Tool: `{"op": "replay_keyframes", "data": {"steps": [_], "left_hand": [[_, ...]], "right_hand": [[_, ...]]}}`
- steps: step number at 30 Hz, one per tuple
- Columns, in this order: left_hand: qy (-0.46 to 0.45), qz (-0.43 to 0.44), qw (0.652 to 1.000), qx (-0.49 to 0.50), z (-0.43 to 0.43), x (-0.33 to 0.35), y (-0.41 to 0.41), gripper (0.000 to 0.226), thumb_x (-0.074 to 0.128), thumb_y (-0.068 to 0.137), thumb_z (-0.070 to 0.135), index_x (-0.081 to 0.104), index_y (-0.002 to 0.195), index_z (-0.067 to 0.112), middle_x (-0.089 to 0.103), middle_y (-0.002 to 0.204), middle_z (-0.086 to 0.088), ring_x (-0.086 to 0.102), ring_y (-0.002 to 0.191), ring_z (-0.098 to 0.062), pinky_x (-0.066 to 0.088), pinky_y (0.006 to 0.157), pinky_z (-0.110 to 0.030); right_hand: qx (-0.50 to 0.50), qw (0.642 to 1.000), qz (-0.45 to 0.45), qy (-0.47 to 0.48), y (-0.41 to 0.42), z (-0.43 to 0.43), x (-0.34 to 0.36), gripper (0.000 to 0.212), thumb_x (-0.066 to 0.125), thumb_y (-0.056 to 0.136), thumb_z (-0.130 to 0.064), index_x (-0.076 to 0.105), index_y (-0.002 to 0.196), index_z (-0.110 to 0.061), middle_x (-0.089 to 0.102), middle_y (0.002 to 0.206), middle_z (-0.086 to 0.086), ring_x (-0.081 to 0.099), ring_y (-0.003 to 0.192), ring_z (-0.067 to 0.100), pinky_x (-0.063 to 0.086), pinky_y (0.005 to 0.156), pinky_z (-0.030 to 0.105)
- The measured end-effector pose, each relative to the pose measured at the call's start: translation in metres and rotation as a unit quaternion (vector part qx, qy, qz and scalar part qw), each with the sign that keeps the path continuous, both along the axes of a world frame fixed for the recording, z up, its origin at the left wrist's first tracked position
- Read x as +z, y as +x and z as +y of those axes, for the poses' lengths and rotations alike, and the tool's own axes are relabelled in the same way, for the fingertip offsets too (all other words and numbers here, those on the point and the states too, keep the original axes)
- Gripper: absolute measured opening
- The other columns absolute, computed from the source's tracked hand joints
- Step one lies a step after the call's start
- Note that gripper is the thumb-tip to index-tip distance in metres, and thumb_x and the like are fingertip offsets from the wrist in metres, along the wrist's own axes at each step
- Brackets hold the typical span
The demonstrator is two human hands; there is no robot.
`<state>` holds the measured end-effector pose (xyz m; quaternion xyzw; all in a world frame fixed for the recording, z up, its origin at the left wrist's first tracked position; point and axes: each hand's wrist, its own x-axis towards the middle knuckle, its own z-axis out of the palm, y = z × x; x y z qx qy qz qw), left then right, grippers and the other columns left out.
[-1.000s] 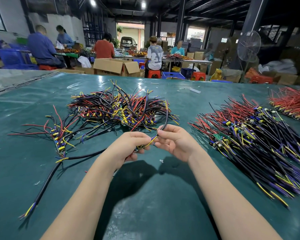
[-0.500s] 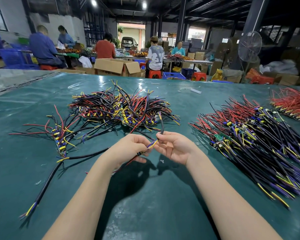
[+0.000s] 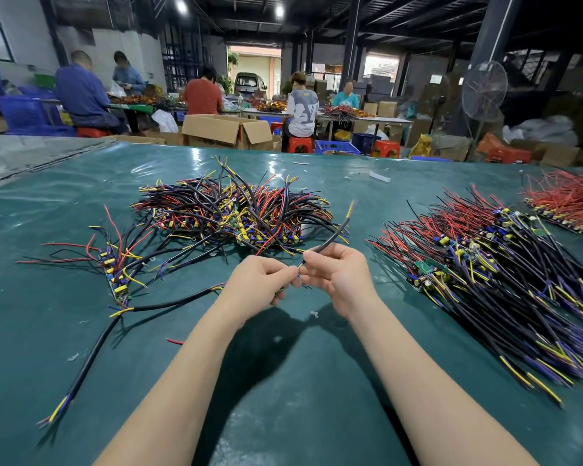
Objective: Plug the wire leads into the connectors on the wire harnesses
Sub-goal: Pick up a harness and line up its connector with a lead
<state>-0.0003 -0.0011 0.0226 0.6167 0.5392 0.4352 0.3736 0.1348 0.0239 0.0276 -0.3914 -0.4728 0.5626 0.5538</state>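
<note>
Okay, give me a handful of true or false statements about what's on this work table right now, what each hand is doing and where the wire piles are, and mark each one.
1. The right hand holds a black cable whose free end points up and away. True.
2. The left hand lies flat on the green mat. False: it is raised, and its fingertips pinch the thin leads at the cable's near end.
3. A loose cable lies on the mat to the left of the arms. True.
4. The pile of red wires lies at the far left. False: it is at the far right edge of the mat.
</note>
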Motion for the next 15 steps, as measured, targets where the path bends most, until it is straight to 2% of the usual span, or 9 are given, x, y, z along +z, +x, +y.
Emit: {"op": "replay_keyframes", "data": {"steps": [3, 4, 5, 7, 10, 12, 15], "left_hand": [[0.019, 0.080, 0.997, 0.010, -0.002, 0.000, 0.005, 0.035, 0.056, 0.089, 0.020, 0.064, 0.055, 0.024, 0.052, 0.044, 0.008, 0.051, 0.044, -0.006, 0.043, 0.050, -0.019], [0.008, 0.067, 0.998, 0.009, -0.002, 0.000, 0.005, 0.034, 0.057, 0.089, 0.019, 0.064, 0.056, 0.022, 0.054, 0.046, 0.008, 0.052, 0.044, -0.004, 0.043, 0.048, -0.018], [-0.020, 0.023, 1.000, 0.004, -0.002, 0.000, 0.005, 0.032, 0.058, 0.089, 0.017, 0.065, 0.057, 0.020, 0.056, 0.048, 0.008, 0.053, 0.045, -0.002, 0.043, 0.045, -0.016], [-0.095, -0.094, 0.991, -0.017, -0.005, 0.002, 0.002, 0.028, 0.061, 0.087, 0.014, 0.068, 0.060, 0.017, 0.062, 0.055, 0.009, 0.057, 0.048, 0.002, 0.044, 0.043, -0.014], [-0.181, -0.236, 0.953, -0.052, -0.008, 0.006, 0.000, 0.026, 0.060, 0.086, 0.004, 0.071, 0.064, 0.012, 0.069, 0.063, 0.003, 0.062, 0.051, -0.002, 0.046, 0.043, -0.013], [-0.206, -0.273, 0.938, -0.066, -0.008, 0.008, 0.001, 0.026, 0.057, 0.087, 0.002, 0.072, 0.066, 0.010, 0.070, 0.064, 0.000, 0.062, 0.051, -0.003, 0.045, 0.042, -0.012], [-0.228, -0.283, 0.930, -0.048, -0.007, 0.009, 0.001, 0.033, 0.055, 0.090, 0.013, 0.073, 0.063, 0.010, 0.070, 0.063, 0.003, 0.058, 0.046, 0.000, 0.040, 0.037, -0.008]], "right_hand": [[-0.123, 0.979, -0.134, 0.095, -0.009, -0.001, -0.006, 0.014, 0.065, 0.076, 0.006, 0.056, 0.066, 0.002, 0.056, 0.049, 0.002, 0.057, 0.045, 0.013, 0.054, 0.050, 0.028], [-0.134, 0.973, -0.154, 0.105, -0.010, -0.001, -0.008, 0.015, 0.065, 0.076, 0.005, 0.056, 0.065, 0.001, 0.056, 0.051, 0.003, 0.057, 0.046, 0.013, 0.054, 0.051, 0.029], [-0.120, 0.978, -0.145, 0.088, -0.009, -0.001, -0.008, 0.018, 0.065, 0.078, 0.003, 0.055, 0.064, -0.002, 0.056, 0.052, 0.003, 0.057, 0.045, 0.011, 0.053, 0.050, 0.028], [-0.048, 0.996, -0.069, 0.013, -0.004, 0.000, -0.006, 0.022, 0.061, 0.084, -0.002, 0.053, 0.064, -0.008, 0.058, 0.049, -0.001, 0.058, 0.043, 0.006, 0.052, 0.049, 0.024], [0.013, 0.997, 0.055, -0.046, 0.003, 0.003, -0.002, 0.018, 0.055, 0.089, -0.005, 0.059, 0.072, -0.009, 0.060, 0.049, -0.005, 0.059, 0.044, 0.006, 0.051, 0.047, 0.018], [0.021, 0.992, 0.110, -0.054, 0.004, 0.004, 0.000, 0.016, 0.053, 0.089, -0.001, 0.060, 0.076, -0.007, 0.062, 0.050, -0.004, 0.059, 0.044, 0.006, 0.051, 0.048, 0.017], [0.011, 0.990, 0.128, -0.060, 0.004, 0.005, 0.001, 0.015, 0.054, 0.087, 0.004, 0.060, 0.075, -0.003, 0.063, 0.049, -0.002, 0.060, 0.043, 0.007, 0.052, 0.048, 0.016]]}}
